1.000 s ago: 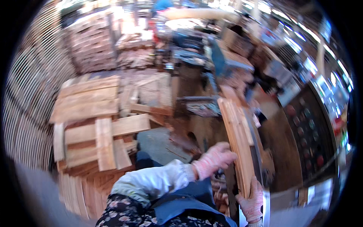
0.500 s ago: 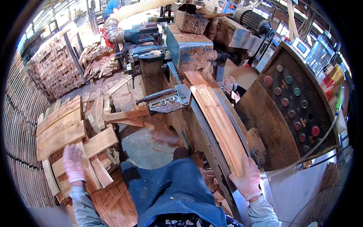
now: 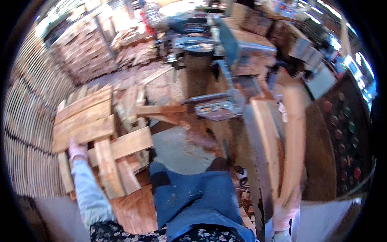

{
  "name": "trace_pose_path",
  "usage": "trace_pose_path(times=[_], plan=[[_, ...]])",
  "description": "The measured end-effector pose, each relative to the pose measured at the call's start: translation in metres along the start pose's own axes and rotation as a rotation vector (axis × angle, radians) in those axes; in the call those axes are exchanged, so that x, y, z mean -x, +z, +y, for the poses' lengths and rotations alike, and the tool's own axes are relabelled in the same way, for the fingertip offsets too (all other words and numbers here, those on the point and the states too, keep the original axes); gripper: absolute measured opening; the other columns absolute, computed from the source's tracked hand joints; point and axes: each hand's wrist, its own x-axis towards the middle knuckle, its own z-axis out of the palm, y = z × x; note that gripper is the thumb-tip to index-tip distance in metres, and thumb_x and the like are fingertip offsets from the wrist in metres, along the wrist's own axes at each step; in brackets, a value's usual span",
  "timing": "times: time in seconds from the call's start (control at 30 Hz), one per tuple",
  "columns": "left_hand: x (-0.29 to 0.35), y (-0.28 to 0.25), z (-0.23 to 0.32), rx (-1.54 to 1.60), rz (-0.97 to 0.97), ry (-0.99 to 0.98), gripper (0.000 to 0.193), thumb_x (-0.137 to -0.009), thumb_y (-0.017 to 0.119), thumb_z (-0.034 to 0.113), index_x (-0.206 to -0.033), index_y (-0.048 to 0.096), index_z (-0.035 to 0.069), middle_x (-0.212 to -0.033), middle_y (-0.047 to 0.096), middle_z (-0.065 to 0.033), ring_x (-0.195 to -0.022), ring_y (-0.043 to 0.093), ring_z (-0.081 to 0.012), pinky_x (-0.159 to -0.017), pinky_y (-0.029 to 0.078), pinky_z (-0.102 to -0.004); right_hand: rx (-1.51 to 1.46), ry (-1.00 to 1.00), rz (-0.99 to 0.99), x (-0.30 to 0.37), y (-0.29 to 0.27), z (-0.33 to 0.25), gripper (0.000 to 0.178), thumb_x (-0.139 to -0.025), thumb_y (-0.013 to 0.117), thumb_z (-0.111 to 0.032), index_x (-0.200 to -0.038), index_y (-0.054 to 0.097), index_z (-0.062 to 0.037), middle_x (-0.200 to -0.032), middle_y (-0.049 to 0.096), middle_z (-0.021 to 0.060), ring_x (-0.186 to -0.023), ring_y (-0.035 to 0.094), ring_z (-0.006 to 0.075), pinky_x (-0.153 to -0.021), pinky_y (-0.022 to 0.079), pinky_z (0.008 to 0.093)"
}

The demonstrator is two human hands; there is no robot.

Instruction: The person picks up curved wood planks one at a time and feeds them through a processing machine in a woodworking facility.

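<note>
My left hand (image 3: 77, 150), in a pale pink glove, is closed on the near edge of a wooden board (image 3: 94, 131) on top of the stack to my left. Its fingertips are partly hidden at that edge. At the right, my gloved right hand (image 3: 288, 205) grips the near end of a long wooden strip (image 3: 295, 133), smeared by motion. This strip slants upward above the machine bed. Beside it, another long board (image 3: 265, 133) lies along the bed of the woodworking machine (image 3: 246, 151).
A dark control panel (image 3: 344, 137) with several buttons stands at the right. Ahead, a metal guide bracket (image 3: 217, 108) juts from the machine. Tall stacks of wood strips (image 3: 34, 137) line the left side. Crossed loose boards (image 3: 108, 167) lie near my left leg.
My left hand has moved from above the loose boards to the stack's board edge. My right hand has lifted one strip off the other on the bed. The view has swung left.
</note>
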Motion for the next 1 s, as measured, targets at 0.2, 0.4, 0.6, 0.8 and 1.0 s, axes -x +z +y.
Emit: trace_pose_path(times=[0.2,0.4,0.6,0.8,1.0], plan=[[0.04,0.067,-0.009,0.06,0.176,0.054,0.043,-0.1,0.073,0.025,-0.139,0.061,0.011,-0.129,0.07,-0.011,-0.115,0.068,-0.029,-0.086,0.064,-0.0391,-0.459,-0.099,0.305,-0.166,0.103,-0.088,0.084,-0.081,0.083,-0.011,-0.156,0.047,-0.0025,-0.153,0.052,0.0238,-0.142,0.05,0.0405,-0.122,0.036,0.0466],[-0.008,0.103,-0.01,-0.057,0.19,0.168,0.053,-0.102,0.069,0.031,-0.145,0.056,0.004,-0.143,0.061,-0.0162,-0.128,0.061,-0.0344,-0.101,0.057,-0.0532,-0.498,-0.164,0.192,-0.223,0.124,-0.127,0.082,-0.079,0.083,-0.009,-0.154,0.049,-0.0025,-0.153,0.054,0.0198,-0.141,0.052,0.0362,-0.121,0.039,0.0447],[-0.074,0.045,-0.002,-0.111,0.055,-0.089,0.05,-0.103,0.061,0.035,-0.143,0.058,0.006,-0.142,0.063,-0.0165,-0.13,0.06,-0.038,-0.109,0.052,-0.0543,-0.183,-0.065,-0.078,-0.07,0.03,-0.06,0.094,-0.072,0.084,-0.021,-0.157,0.046,-0.0067,-0.151,0.052,0.0265,-0.139,0.05,0.0453,-0.117,0.042,0.0516],[-0.067,0.068,-0.012,-0.091,0.196,-0.025,0.06,-0.101,0.061,0.042,-0.146,0.057,0.002,-0.146,0.062,-0.017,-0.133,0.058,-0.0388,-0.115,0.048,-0.0553,0.022,-0.218,-0.09,0.017,-0.03,-0.021,0.067,-0.071,0.079,-0.019,-0.134,0.062,-0.0051,-0.132,0.059,0.0212,-0.123,0.057,0.0434,-0.104,0.047,0.0523],[-0.089,0.072,-0.011,-0.074,0.186,0.119,0.053,-0.095,0.073,0.043,-0.139,0.063,0.015,-0.139,0.065,-0.0103,-0.122,0.063,-0.0294,-0.099,0.056,-0.0437,-0.089,-0.412,-0.09,-0.108,0.012,-0.074,0.038,-0.078,0.071,-0.017,-0.114,0.064,-0.0054,-0.118,0.061,0.0184,-0.11,0.058,0.0417,-0.096,0.048,0.0524]])
